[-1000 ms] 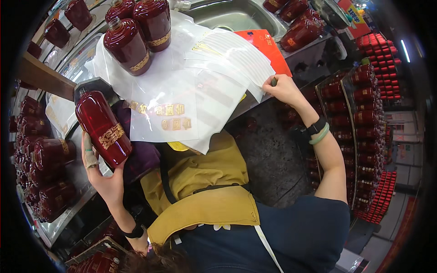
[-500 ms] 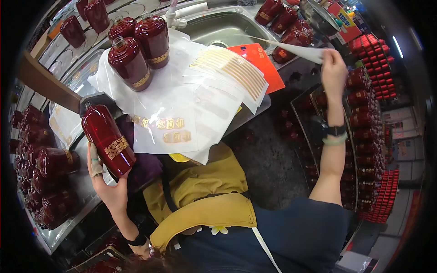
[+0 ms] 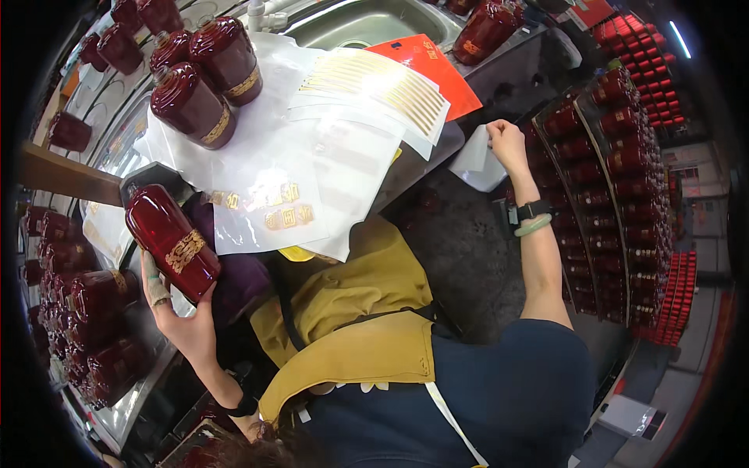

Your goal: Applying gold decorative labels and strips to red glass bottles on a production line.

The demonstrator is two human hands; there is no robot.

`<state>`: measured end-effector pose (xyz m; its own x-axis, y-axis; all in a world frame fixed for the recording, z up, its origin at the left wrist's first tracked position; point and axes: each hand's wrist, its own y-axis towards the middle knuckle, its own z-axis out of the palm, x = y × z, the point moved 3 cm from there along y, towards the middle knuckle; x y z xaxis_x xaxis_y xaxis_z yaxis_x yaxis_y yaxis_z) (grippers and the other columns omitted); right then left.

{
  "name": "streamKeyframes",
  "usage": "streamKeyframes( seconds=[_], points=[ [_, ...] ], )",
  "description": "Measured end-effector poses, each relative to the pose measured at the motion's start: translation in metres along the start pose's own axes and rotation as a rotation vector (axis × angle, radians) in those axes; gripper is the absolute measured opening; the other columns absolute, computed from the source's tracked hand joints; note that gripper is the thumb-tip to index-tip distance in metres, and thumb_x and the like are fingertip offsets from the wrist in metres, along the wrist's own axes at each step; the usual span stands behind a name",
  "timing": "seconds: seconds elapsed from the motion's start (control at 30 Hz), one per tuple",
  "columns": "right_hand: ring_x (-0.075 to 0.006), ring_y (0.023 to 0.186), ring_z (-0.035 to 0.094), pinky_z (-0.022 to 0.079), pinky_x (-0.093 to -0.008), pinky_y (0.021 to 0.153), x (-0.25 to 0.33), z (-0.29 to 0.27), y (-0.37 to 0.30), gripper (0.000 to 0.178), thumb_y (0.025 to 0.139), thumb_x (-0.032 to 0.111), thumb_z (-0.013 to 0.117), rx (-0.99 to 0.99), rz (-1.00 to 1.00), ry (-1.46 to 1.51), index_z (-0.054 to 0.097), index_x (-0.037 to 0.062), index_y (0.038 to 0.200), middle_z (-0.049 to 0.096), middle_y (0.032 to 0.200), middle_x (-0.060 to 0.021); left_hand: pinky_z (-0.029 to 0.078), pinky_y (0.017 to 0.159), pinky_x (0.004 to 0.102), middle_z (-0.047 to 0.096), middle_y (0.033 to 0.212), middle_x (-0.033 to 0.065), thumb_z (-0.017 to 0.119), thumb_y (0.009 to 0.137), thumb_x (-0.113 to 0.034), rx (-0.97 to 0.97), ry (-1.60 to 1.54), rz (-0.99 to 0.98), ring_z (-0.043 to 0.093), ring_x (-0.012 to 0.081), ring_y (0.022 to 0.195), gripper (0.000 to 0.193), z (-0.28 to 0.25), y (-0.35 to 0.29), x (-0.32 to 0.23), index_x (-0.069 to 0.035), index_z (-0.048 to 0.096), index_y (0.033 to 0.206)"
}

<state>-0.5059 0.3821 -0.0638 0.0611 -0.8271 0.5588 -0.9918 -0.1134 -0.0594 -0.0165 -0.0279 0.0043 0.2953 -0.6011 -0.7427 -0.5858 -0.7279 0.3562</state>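
At the left, my left hand (image 3: 186, 321) grips the lower end of a dark red glass bottle (image 3: 160, 226) that lies tilted, its neck end against a dark block on a brown wooden bar (image 3: 74, 175). A gold decal (image 3: 187, 251) with characters sits on the bottle's side. Out to the right, my right hand (image 3: 505, 144) pinches a corner of a whitish translucent sheet (image 3: 477, 165), which hangs curled below the fingers. Between the hands, a backing sheet with gold character decals (image 3: 269, 214) lies on white paper. Gold-striped sheets (image 3: 374, 90) are fanned out beyond it.
Several red bottles (image 3: 191, 109) stand on the white paper at the back left. More bottles crowd the left bench (image 3: 94, 304) and stacked racks (image 3: 608, 203) at the right. A metal sink (image 3: 374, 27) is behind the orange-red card (image 3: 441, 74). A mustard apron (image 3: 351, 351) covers my front.
My right hand has come down and inward with the sheet, which now hangs lower and off the papers. The left hand still grips the bottle. The whole view has shifted slightly.
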Motion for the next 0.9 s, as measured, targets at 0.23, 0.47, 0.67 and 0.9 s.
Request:
streamKeyframes(
  seconds=[0.23,0.47,0.67,0.9],
  points=[
    [-0.0318,0.095,0.074,0.056,-0.0396,0.085,0.134,0.016,0.002,0.026,0.093,0.020,0.073,-0.190,-0.565,0.171,0.074,0.0003,0.109,0.076,0.102,-0.0169,0.047,0.112,0.0418,0.050,0.156,0.0158,0.088,0.072,0.000,-0.052,0.053,0.024,0.051,0.0287,0.140,0.090,-0.006,-0.002,-0.005,-0.001,0.048,0.152],
    [-0.0339,0.093,0.074,0.058,-0.0406,0.085,0.249,0.094,0.082,0.024,0.089,0.024,0.074,0.262,-0.629,0.010,0.079,0.0039,0.100,0.077,0.097,-0.0178,0.046,0.111,0.0399,0.048,0.158,0.0145,0.087,0.071,0.000,-0.061,0.073,0.027,0.053,0.0281,0.139,0.092,-0.001,0.003,-0.010,-0.002,0.047,0.154],
    [-0.0258,0.089,0.073,0.056,-0.0362,0.084,0.251,0.141,0.129,0.034,0.085,0.036,0.078,0.531,-0.649,-0.261,0.080,0.0081,0.105,0.079,0.098,-0.0134,0.044,0.112,0.0386,0.048,0.158,0.0159,0.085,0.070,0.003,-0.069,0.056,-0.032,0.051,0.0290,0.141,0.091,-0.004,0.000,-0.008,-0.002,0.048,0.153],
    [-0.0318,0.089,0.073,0.057,-0.0402,0.084,0.235,0.158,0.143,0.026,0.079,0.032,0.078,0.483,-0.673,-0.128,0.081,0.0117,0.096,0.078,0.096,-0.0144,0.041,0.117,0.0396,0.049,0.157,0.0137,0.084,0.069,0.004,-0.076,0.050,-0.029,0.050,0.0273,0.142,0.094,-0.004,0.001,-0.009,-0.003,0.046,0.154]
  ],
)
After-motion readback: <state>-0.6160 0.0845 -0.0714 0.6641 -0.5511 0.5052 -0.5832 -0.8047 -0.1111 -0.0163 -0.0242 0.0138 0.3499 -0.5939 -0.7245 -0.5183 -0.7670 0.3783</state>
